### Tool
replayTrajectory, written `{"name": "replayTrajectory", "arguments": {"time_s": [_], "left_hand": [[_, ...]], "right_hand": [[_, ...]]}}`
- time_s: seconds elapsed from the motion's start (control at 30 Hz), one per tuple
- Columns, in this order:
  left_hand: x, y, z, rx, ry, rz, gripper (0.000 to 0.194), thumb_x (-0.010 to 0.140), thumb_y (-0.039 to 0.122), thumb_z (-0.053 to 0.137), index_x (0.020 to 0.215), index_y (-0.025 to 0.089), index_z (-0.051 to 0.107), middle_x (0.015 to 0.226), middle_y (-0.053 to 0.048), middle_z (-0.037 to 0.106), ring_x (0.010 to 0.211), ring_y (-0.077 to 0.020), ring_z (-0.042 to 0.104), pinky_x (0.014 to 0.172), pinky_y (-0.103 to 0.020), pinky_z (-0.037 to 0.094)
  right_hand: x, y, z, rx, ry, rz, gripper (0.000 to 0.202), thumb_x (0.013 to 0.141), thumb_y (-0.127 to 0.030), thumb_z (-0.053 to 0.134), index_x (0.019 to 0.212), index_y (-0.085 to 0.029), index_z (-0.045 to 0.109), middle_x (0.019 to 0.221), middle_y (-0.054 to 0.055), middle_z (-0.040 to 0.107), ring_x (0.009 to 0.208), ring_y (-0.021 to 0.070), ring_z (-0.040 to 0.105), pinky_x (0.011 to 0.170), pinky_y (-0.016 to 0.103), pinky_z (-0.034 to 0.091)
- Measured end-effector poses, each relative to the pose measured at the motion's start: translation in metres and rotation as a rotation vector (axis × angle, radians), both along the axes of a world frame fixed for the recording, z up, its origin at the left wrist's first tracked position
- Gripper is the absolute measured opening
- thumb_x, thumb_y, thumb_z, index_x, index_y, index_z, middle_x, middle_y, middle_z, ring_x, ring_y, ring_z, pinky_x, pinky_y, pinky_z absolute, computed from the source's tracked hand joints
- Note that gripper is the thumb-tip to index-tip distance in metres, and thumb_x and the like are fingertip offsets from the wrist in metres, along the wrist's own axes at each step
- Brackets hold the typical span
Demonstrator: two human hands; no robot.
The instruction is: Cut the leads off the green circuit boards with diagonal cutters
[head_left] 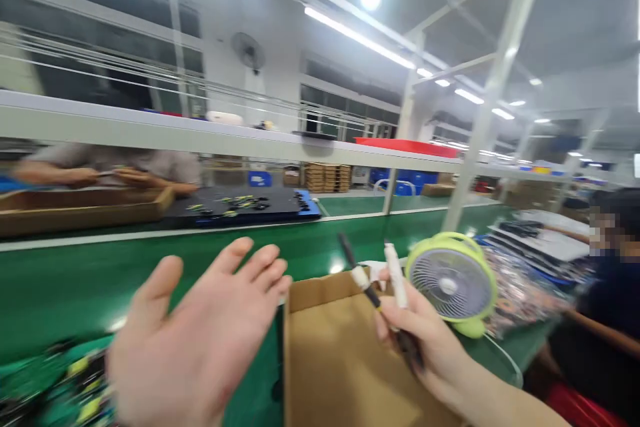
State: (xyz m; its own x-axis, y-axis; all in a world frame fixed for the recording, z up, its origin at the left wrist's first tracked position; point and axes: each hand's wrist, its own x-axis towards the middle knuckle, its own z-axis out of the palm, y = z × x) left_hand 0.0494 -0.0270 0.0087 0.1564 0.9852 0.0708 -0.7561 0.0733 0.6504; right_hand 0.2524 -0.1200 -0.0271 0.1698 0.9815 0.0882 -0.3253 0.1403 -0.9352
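Note:
My left hand [200, 333] is raised over the left of the bench, palm up and fingers spread, with nothing in it. Above a cardboard box [340, 360], my right hand [415, 323] is closed around a white pen-like tube [396, 273] with a dark tip. The same hand grips a slim dark rod [367, 287] with a white band, angled up to the left. Blur hides their exact kind. Black and yellow-green small parts [85, 387] lie at lower left, beside my left hand.
A lime-green fan [450, 277] stands right of the box, near plastic bags [525, 280]. Across the green bench [240, 240], a co-worker's hands [135, 177] are above another box [80, 210]. A black tray [235, 207] holds small parts. Another person [610, 280] sits at right.

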Motion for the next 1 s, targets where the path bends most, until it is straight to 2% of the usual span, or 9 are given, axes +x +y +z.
{"name": "replayTrajectory", "arguments": {"time_s": [0.07,0.17,0.27,0.47,0.7,0.8,0.9,0.93,1.0], "left_hand": [[-0.003,-0.013,0.007,-0.129,-0.177,-0.093,0.056,0.088,0.062,0.05,0.123,0.021,0.066,0.123,-0.015,0.07,0.115,-0.0306,0.066,0.108,-0.054,0.048],[-0.003,-0.026,0.007,0.005,-0.337,-0.329,0.067,0.091,0.062,0.049,0.14,0.017,0.057,0.138,-0.017,0.062,0.128,-0.0313,0.061,0.116,-0.051,0.039],[-0.006,-0.035,0.001,0.167,-0.424,-0.511,0.072,0.094,0.064,0.045,0.145,0.013,0.053,0.148,-0.017,0.054,0.138,-0.0307,0.053,0.117,-0.044,0.039],[-0.011,-0.039,-0.004,0.309,-0.509,-0.64,0.07,0.101,0.058,0.035,0.148,0.008,0.049,0.155,-0.018,0.045,0.145,-0.0289,0.043,0.118,-0.039,0.037],[-0.01,-0.035,-0.002,0.316,-0.438,-0.489,0.065,0.1,0.056,0.04,0.142,0.01,0.056,0.152,-0.016,0.05,0.142,-0.0294,0.047,0.118,-0.041,0.036],[-0.004,-0.031,-0.004,0.375,-0.234,-0.317,0.061,0.098,0.058,0.046,0.131,0.011,0.067,0.15,-0.014,0.053,0.142,-0.0323,0.046,0.12,-0.043,0.033],[0.009,-0.015,-0.012,0.468,0.045,-0.093,0.052,0.091,0.053,0.064,0.127,0.016,0.068,0.149,-0.012,0.054,0.144,-0.0329,0.043,0.124,-0.044,0.025],[0.013,-0.007,-0.017,0.48,0.111,-0.06,0.055,0.088,0.053,0.068,0.13,0.018,0.066,0.15,-0.012,0.054,0.145,-0.033,0.042,0.124,-0.044,0.023],[0.021,0.008,-0.027,0.53,0.203,-0.136,0.073,0.083,0.059,0.072,0.141,0.019,0.057,0.153,-0.015,0.05,0.146,-0.0342,0.039,0.124,-0.046,0.022]], "right_hand": [[0.004,-0.002,-0.001,-0.063,-0.036,-0.056,0.065,0.076,-0.043,0.086,0.12,-0.022,0.045,0.063,-0.005,0.065,0.058,0.0116,0.055,0.056,0.021,0.037],[0.012,0.001,-0.004,-0.164,-0.079,-0.024,0.066,0.077,-0.046,0.086,0.123,-0.022,0.045,0.065,-0.004,0.063,0.058,0.012,0.054,0.054,0.021,0.039],[0.012,0.002,-0.005,-0.213,-0.072,0.025,0.07,0.075,-0.048,0.088,0.125,-0.022,0.046,0.066,-0.003,0.063,0.059,0.0128,0.053,0.057,0.022,0.043],[0.008,0.002,-0.005,-0.197,-0.056,0.029,0.069,0.073,-0.049,0.089,0.122,-0.023,0.048,0.067,-0.003,0.062,0.061,0.0131,0.053,0.059,0.021,0.046],[0.012,0.003,-0.006,-0.196,-0.066,0.037,0.07,0.074,-0.048,0.089,0.124,-0.023,0.049,0.066,-0.004,0.06,0.059,0.0124,0.052,0.056,0.02,0.045],[0.012,0.002,-0.003,-0.202,-0.07,0.046,0.072,0.072,-0.047,0.09,0.127,-0.024,0.05,0.068,-0.002,0.061,0.059,0.0132,0.053,0.057,0.022,0.045],[0.008,0.001,0.002,-0.173,-0.086,0.09,0.065,0.075,-0.046,0.087,0.124,-0.024,0.051,0.067,-0.001,0.062,0.058,0.0136,0.052,0.057,0.023,0.044],[0.006,0.002,0.003,-0.15,-0.09,0.118,0.063,0.077,-0.046,0.086,0.123,-0.024,0.05,0.066,-0.001,0.062,0.058,0.0136,0.051,0.056,0.023,0.043],[0.002,0.004,0.003,-0.097,-0.093,0.187,0.06,0.079,-0.045,0.084,0.123,-0.025,0.048,0.063,-0.002,0.062,0.056,0.0133,0.051,0.055,0.023,0.04]]}}
